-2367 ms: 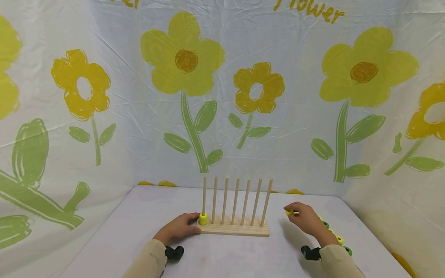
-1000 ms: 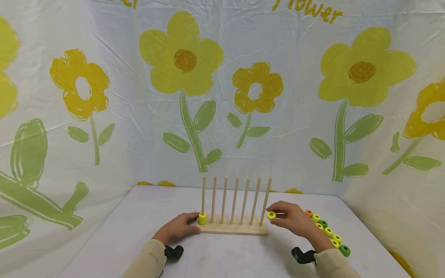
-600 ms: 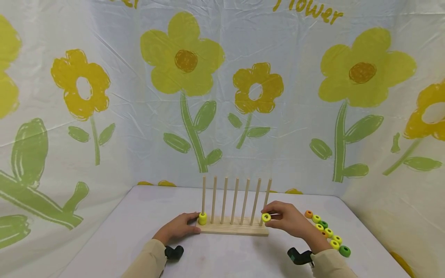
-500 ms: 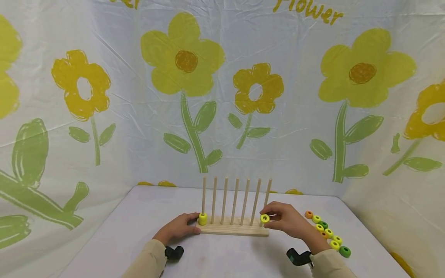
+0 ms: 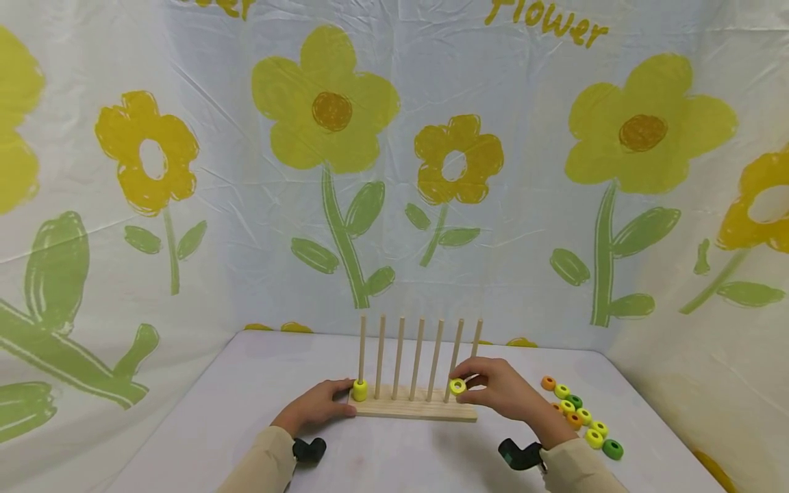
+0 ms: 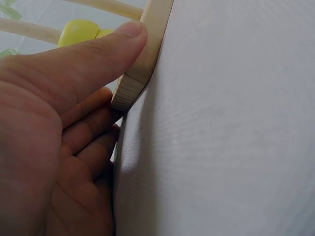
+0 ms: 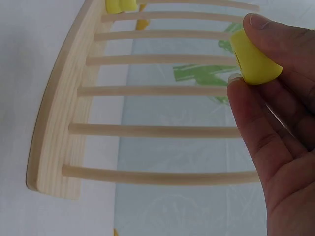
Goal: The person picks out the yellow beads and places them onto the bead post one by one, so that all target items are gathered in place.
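Observation:
A wooden peg rack (image 5: pixel 413 409) with several upright pegs stands on the table. Yellow beads (image 5: pixel 360 390) sit at the foot of its leftmost peg; the left wrist view shows a seam between two of them. My left hand (image 5: pixel 317 404) holds the rack's left end, its thumb (image 6: pixel 129 34) on the base and its fingers around the end. Between thumb and fingertips, my right hand (image 5: pixel 502 390) pinches a yellow bead (image 7: pixel 256 59), its hole facing the head camera. That bead is in front of the right-hand pegs, on none of them.
Several loose beads lie on the table right of my right hand, among them an orange bead (image 5: pixel 548 383), a green bead (image 5: pixel 613 449) and a yellow bead (image 5: pixel 594 438). A flower-printed cloth (image 5: pixel 524 260) hangs behind the white table (image 5: pixel 394 459).
My right hand has carried the yellow bead leftward, from the right of the rack to in front of its right-hand pegs. More loose beads show behind it. My left hand has stayed on the rack.

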Demonstrator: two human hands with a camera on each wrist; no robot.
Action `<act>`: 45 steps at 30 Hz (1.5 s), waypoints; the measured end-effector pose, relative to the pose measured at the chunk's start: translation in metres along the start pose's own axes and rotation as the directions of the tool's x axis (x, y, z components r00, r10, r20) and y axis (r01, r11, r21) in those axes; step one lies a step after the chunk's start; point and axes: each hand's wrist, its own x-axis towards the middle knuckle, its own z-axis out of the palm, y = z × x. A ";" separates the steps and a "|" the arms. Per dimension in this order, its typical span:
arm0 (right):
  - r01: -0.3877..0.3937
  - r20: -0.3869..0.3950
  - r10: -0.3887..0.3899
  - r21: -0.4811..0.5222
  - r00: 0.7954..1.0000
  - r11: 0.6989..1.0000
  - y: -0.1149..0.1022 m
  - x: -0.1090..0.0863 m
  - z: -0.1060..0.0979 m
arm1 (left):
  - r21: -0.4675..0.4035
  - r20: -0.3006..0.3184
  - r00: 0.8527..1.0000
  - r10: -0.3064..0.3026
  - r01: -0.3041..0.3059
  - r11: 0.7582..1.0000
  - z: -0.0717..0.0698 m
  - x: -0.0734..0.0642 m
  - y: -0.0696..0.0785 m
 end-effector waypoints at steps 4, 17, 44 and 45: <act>-0.001 0.009 0.001 -0.012 1.000 1.000 -0.006 0.005 0.000 | 0.008 -0.002 1.000 -0.004 0.004 1.000 0.001 0.000 -0.001; 0.031 0.026 -0.030 -0.016 0.999 0.999 -0.026 0.026 -0.005 | -0.003 0.003 1.000 -0.007 0.007 1.000 0.001 0.000 0.001; -0.016 -0.010 0.016 0.012 1.000 1.000 -0.048 0.061 -0.003 | 0.013 0.003 1.000 -0.013 0.013 1.000 -0.001 0.001 0.000; -0.010 -0.013 0.010 0.016 1.000 1.000 -0.049 0.062 -0.003 | 0.012 0.003 1.000 -0.008 0.008 1.000 -0.001 0.002 0.000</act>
